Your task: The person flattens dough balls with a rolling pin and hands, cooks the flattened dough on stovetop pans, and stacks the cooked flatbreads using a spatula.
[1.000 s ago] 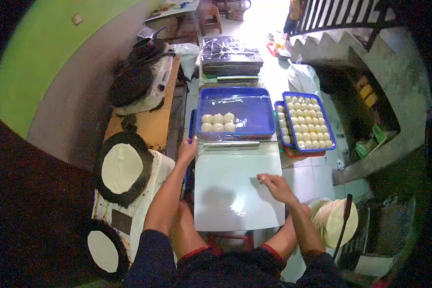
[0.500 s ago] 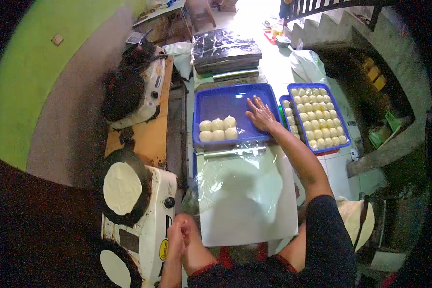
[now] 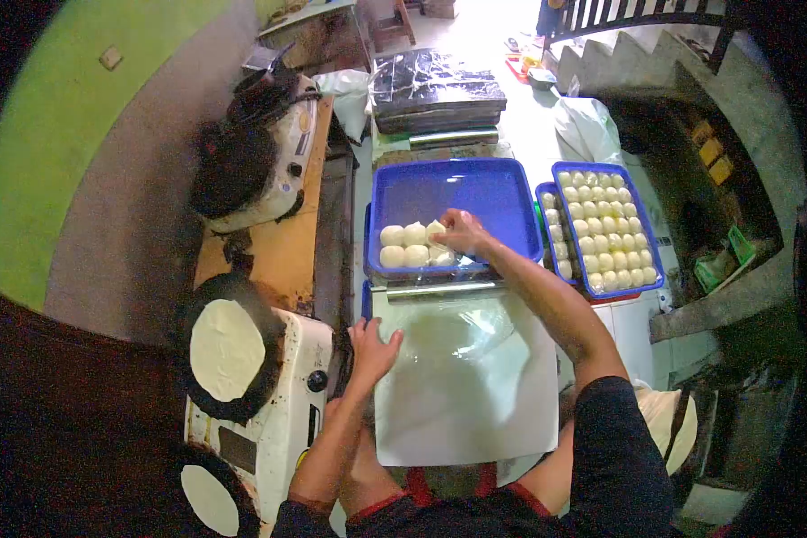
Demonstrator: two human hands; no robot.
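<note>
My right hand [image 3: 462,232] reaches into the blue tray [image 3: 536,211], its fingers closed around a dough ball [image 3: 436,235] at the right end of the upper row. Several white dough balls [image 3: 403,247] sit in two rows at the tray's lower left. My left hand [image 3: 374,348] is open and empty, fingers apart, over the left edge of the white board [image 3: 466,386]. Clear plastic film lies over the top part of the board, beside a metal rod [image 3: 439,289] at its far edge.
On the left, flatbreads lie on two dark round pans [image 3: 273,345] on a white stove [image 3: 309,359]. Another stove [image 3: 278,170] stands behind. Full dough trays [image 3: 659,260] are at right, above a stack of flatbreads [image 3: 677,421]. A black marbled stack [image 3: 439,90] stands at the back.
My right hand went from the board to the tray's right side, then left onto a dough ball. My left hand dropped toward my knee, then rose to the board's left edge. Film now covers part of the board.
</note>
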